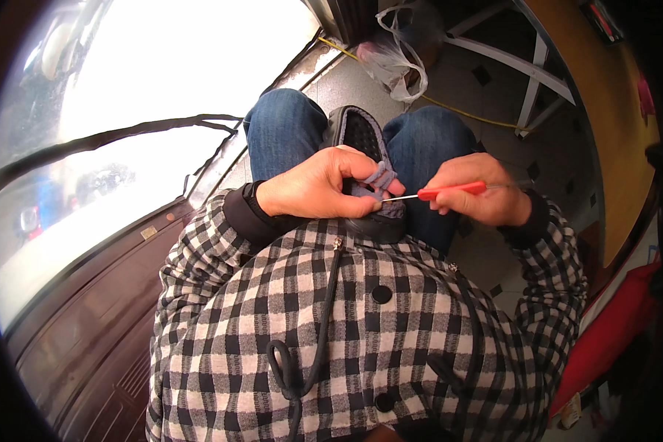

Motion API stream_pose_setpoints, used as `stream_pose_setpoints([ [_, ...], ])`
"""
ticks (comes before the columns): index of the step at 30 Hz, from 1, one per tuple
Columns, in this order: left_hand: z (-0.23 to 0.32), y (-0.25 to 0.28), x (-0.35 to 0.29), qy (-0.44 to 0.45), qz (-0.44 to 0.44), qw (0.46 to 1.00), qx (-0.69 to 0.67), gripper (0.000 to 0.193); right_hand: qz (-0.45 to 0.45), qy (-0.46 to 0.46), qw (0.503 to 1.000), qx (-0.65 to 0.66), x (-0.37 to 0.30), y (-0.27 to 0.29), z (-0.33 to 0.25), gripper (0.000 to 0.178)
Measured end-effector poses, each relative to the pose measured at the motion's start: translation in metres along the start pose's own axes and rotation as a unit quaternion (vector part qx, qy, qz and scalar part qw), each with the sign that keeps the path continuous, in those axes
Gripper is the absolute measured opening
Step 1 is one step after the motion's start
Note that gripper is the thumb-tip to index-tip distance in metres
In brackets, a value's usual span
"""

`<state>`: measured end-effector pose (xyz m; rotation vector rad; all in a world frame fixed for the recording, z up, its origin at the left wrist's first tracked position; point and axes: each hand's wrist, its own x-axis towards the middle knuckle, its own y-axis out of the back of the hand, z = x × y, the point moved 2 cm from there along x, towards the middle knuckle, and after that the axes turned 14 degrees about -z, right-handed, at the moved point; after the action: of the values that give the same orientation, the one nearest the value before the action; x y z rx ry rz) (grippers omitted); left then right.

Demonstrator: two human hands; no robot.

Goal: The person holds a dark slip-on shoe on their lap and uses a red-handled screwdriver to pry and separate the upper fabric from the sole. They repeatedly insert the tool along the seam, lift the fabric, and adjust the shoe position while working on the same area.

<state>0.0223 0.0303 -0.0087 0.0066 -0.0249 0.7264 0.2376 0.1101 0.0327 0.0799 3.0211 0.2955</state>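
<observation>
Here, fabric [380, 176] between left fingers [356, 163], tool [430, 194] in right fingers [445, 177].

A translucent plastic bag [396, 70] slumps at 1 o'clock near a yellow cord [460, 110] running across tiled floor [339, 82]; white metal bars [510, 63] cross nearby, a wood-toned surface [615, 96] curves at 2 o'clock, red fabric [608, 335] hangs at 4, a brown panel [74, 346] spans 8, and a black strip [114, 134] cuts through glare at 10

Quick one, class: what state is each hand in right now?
Left hand: closed, pinching grey fabric at the dark shoe.
Right hand: closed, holding a thin red-handled tool.
</observation>
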Motion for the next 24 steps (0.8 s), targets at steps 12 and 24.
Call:
stream_pose_setpoints([
  [12,-0.010,0.008,-0.024,0.040,0.018,0.992,-0.116,0.032,0.126,0.009,0.905,0.406,0.016,-0.048,0.034,0.027],
  [24,-0.011,0.009,-0.023,0.013,0.030,0.997,-0.073,0.030,0.140,0.020,0.916,0.376,0.023,-0.062,0.026,0.025],
])
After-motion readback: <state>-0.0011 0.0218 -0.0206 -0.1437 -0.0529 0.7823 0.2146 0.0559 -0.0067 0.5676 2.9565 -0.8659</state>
